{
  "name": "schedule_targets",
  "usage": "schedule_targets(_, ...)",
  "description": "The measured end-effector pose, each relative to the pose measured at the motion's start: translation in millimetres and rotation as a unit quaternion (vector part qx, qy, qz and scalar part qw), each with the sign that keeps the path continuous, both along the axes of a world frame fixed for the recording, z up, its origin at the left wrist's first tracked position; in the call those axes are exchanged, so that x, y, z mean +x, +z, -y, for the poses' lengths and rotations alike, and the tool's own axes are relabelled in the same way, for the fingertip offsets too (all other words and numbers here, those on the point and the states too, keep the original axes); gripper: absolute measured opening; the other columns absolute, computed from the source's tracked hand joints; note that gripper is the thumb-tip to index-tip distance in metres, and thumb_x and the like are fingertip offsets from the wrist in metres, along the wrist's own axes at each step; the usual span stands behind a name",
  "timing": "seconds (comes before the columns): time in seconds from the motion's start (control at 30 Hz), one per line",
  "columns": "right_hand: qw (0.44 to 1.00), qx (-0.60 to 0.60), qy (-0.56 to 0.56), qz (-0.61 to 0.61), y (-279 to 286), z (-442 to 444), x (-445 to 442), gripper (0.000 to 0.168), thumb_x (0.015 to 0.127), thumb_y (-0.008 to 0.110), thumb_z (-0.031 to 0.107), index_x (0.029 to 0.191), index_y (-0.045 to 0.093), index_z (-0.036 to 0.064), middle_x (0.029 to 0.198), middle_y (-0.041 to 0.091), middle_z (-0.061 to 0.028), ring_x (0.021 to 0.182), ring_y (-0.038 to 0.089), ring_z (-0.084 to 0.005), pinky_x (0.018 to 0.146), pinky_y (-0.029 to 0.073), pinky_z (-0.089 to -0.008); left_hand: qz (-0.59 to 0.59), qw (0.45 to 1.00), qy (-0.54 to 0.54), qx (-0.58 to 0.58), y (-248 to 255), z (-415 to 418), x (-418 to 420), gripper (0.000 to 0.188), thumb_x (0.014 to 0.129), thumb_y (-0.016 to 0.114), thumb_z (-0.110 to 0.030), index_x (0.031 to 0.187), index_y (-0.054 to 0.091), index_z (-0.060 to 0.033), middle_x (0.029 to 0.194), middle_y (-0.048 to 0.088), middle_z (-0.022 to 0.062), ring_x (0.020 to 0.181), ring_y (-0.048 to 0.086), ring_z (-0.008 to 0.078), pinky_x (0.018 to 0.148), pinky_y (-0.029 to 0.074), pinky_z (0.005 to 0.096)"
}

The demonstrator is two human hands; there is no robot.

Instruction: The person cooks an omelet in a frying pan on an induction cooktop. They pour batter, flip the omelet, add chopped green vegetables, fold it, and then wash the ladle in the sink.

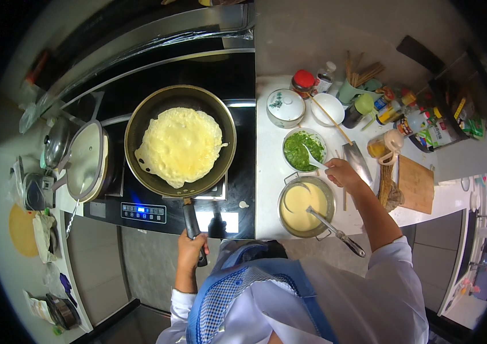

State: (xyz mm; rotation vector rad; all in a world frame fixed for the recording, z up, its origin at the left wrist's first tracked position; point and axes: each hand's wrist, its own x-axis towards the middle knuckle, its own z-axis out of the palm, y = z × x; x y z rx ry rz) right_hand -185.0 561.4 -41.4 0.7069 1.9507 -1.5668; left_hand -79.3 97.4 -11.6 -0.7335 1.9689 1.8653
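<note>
My left hand [192, 249] grips the black handle of a frying pan [133, 142] over the cooktop. A thin yellow pancake [181, 144] with ragged edges lies in the pan. With my right hand [343, 173] I hold a white spoon [315, 161], its bowl dipped in chopped green herbs [298, 150]. A white bowl [286, 163] contains the herbs. Just below it stands a metal pot [331, 204] of pale yellow batter [301, 200]. A ladle [334, 230] rests in the batter, its handle sticking out over the counter edge.
Left of the pan sits another pan with a glass lid [84, 159]. Beyond the herbs are a lidded ceramic pot [285, 107], a white bowl [327, 109] and a red-capped jar [303, 81]. A metal spatula [357, 163], a cutting board [415, 185] and several bottles [389, 112] occupy the right side.
</note>
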Motion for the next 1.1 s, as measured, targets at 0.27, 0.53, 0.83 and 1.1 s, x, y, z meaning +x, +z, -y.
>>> schedule_targets(0.27,0.988,-0.106,-0.100,-0.044,15.3,6.5,22.6,0.021,0.077,0.057,0.004,0.099,0.054,0.003,0.061,0.048,-0.0016,0.040,0.035,-0.0062,0.035,0.022,-0.0212,0.014,0.997,-0.010,0.073,21.3,12.8,3.5,0.009,0.079,0.059,-0.003,0.078,0.050,-0.0002,0.055,0.053,0.0064,0.039,0.049,0.0142,0.038,0.041,0.0264)
schedule_targets(0.53,0.992,-0.054,-0.093,-0.064,15.8,8.5,31.2,0.022,0.078,0.056,0.004,0.100,0.053,0.003,0.062,0.048,-0.0028,0.042,0.035,-0.0074,0.036,0.023,-0.0222,0.016,0.998,-0.024,0.053,3.2,5.8,5.1,0.010,0.079,0.060,-0.004,0.081,0.051,0.0001,0.056,0.053,0.0058,0.041,0.050,0.0138,0.038,0.041,0.0267)
schedule_targets(0.83,0.984,-0.011,-0.142,-0.107,64.4,20.4,37.1,0.016,0.082,0.053,0.002,0.097,0.055,0.006,0.059,0.048,-0.0012,0.038,0.033,-0.0062,0.033,0.022,-0.0211,0.034,0.993,-0.080,0.081,-5.4,-3.9,-1.9,0.014,0.077,0.065,-0.004,0.082,0.052,-0.0002,0.055,0.053,0.0057,0.041,0.049,0.0128,0.040,0.040,0.0266)
schedule_targets(1.1,0.993,0.020,0.016,-0.117,185.8,93.1,0.7,0.015,0.083,0.050,0.002,0.097,0.055,0.006,0.055,0.045,0.0022,0.036,0.031,-0.0035,0.033,0.020,-0.0189,0.056,0.978,-0.141,0.144,2.5,-8.2,-3.3,0.014,0.078,0.063,-0.004,0.083,0.052,0.0013,0.058,0.054,0.0055,0.044,0.051,0.0131,0.042,0.043,0.0264)
